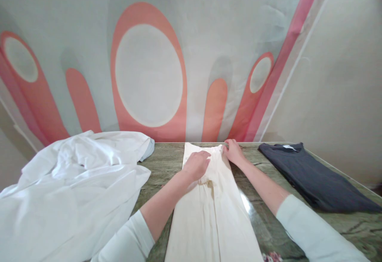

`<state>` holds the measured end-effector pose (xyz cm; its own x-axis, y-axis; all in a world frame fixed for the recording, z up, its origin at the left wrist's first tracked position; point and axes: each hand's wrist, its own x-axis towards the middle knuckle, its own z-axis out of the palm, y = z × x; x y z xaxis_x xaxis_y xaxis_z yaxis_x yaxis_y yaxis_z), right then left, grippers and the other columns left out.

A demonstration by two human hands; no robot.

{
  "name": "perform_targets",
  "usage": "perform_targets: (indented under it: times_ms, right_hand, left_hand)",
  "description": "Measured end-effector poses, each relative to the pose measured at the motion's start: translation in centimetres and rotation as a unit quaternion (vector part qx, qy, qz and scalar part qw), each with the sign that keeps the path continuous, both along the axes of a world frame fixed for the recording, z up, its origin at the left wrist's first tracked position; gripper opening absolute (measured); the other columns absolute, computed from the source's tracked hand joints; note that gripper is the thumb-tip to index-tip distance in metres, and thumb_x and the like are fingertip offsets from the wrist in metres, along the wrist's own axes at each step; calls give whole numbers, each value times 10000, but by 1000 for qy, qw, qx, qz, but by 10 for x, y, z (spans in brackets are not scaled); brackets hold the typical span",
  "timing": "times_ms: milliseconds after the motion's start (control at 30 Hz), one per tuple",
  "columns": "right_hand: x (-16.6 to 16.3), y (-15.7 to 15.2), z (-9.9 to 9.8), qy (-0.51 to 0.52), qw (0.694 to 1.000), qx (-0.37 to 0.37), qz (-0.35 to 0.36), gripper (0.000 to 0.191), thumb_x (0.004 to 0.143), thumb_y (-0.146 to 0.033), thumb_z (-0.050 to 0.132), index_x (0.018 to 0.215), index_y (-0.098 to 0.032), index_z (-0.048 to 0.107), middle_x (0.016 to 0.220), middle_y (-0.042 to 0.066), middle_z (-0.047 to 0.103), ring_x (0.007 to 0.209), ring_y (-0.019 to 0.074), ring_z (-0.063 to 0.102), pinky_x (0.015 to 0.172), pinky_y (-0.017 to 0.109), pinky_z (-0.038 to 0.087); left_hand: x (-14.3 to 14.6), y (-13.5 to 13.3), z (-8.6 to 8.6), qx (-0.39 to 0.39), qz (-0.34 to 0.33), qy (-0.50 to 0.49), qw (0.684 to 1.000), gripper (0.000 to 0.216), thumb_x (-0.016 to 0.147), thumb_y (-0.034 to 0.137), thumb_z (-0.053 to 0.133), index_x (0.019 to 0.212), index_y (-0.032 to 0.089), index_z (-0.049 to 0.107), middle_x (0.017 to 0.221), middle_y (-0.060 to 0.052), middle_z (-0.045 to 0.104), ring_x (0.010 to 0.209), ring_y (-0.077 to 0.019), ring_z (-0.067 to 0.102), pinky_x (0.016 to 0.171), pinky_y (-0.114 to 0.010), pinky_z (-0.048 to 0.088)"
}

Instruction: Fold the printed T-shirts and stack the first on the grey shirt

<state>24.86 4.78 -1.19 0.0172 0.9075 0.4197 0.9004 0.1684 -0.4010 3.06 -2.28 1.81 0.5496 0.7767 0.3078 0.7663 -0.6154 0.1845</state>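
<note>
Cream trousers (209, 214) lie lengthwise on the table, waistband at the far edge and legs running towards me. A fold with a small shadowed gap shows below the waist. My left hand (197, 164) rests on the upper front of the trousers, fingers stretched to the right over the cloth; its palm side is hidden. At the right corner of the waistband, my right hand (234, 152) has its thumb and fingers closed on the fabric edge.
A loose heap of white fabric (83, 190) covers the table's left side. To the right lies a folded dark grey garment (310, 178) with a white label. Behind the wood-patterned tabletop (164, 162) stands a grey backdrop (197, 15) with pink shapes. Small reddish flowers (272, 257) show at the near edge.
</note>
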Motion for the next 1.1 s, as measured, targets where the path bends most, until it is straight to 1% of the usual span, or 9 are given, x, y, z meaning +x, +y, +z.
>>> perform_targets:
  times_ms: [67, 167, 300, 400, 600, 733, 867, 967, 1100]
  right_hand:
    - [-7, -13, -4, -35, 998, 0, 49, 384, 821, -250, 463, 1174, -113, 523, 1209, 145, 532, 1142, 224, 466, 981, 323, 328]
    - [-15, -28, -11, -107, 986, -37, 121, 490, 872, -357, 394, 1282, -94, 444, 1357, 146, 424, 1266, 226, 349, 1050, 336, 245]
    - [-17, -35, -15, -155, 972, -129, 120, 628, 914, -492, 201, 1385, -91, 307, 1470, 121, 244, 1349, 230, 194, 1077, 381, 180]
    - [-16, -35, -13, -164, 969, -156, 105, 669, 902, -550, 151, 1418, -134, 241, 1498, 84, 165, 1365, 219, 134, 1084, 384, 149]
    - [-18, -39, -5, -167, 966, -181, 83, 666, 895, -568, 130, 1427, -175, 212, 1507, 70, 126, 1370, 210, 99, 1086, 434, 103]
    - [-26, -48, -1, -168, 972, -147, 77, 610, 913, -496, 190, 1394, -134, 289, 1478, 109, 226, 1355, 229, 162, 1082, 474, 73]
    - [-43, -66, -2, -162, 971, -89, 150, 571, 924, -451, 214, 1374, -121, 330, 1459, 120, 275, 1345, 222, 198, 1086, 431, 114]
    - [-52, -77, -3, -159, 960, -103, 206, 644, 907, -540, 202, 1390, -128, 311, 1470, 120, 243, 1351, 231, 187, 1078, 415, 159]
    - [-51, -81, -2, -162, 956, -118, 214, 670, 892, -588, 193, 1413, -175, 272, 1482, 95, 214, 1357, 229, 169, 1080, 430, 148]
  left_hand:
    - [5, -4, -6, -9, -41, 31, 999, 387, 931, 325, 315, 1251, 165, 462, 1325, -86, 474, 1234, -199, 397, 1020, -329, 261]
    - [5, -9, -15, -26, -56, 72, 996, 535, 929, 465, 247, 1343, 144, 355, 1420, -104, 347, 1320, -224, 264, 1062, -374, 175]
    - [1, -10, -19, -48, -16, 100, 994, 683, 885, 601, 203, 1377, 137, 301, 1467, -114, 242, 1352, -256, 176, 1073, -404, 124]
    - [-4, -6, -20, -62, 25, 103, 992, 769, 854, 657, 197, 1390, 110, 277, 1480, -128, 191, 1356, -275, 153, 1072, -410, 135]
    - [-21, 4, -22, -70, 108, 100, 987, 685, 899, 549, 205, 1410, 93, 224, 1483, -125, 175, 1356, -246, 170, 1075, -400, 155]
    - [-26, 6, -23, -78, 114, 101, 985, 580, 928, 452, 197, 1415, 140, 219, 1486, -89, 179, 1356, -226, 176, 1072, -415, 166]
    - [-27, 6, -25, -77, 107, 91, 987, 558, 931, 439, 205, 1414, 160, 224, 1484, -86, 187, 1355, -238, 179, 1066, -449, 167]
    - [-28, 7, -27, -72, 105, 85, 988, 566, 928, 449, 212, 1415, 160, 220, 1484, -89, 191, 1355, -245, 175, 1064, -467, 162]
    - [-29, 6, -27, -69, 106, 85, 988, 573, 926, 464, 219, 1414, 162, 225, 1483, -94, 191, 1350, -256, 188, 1060, -474, 161]
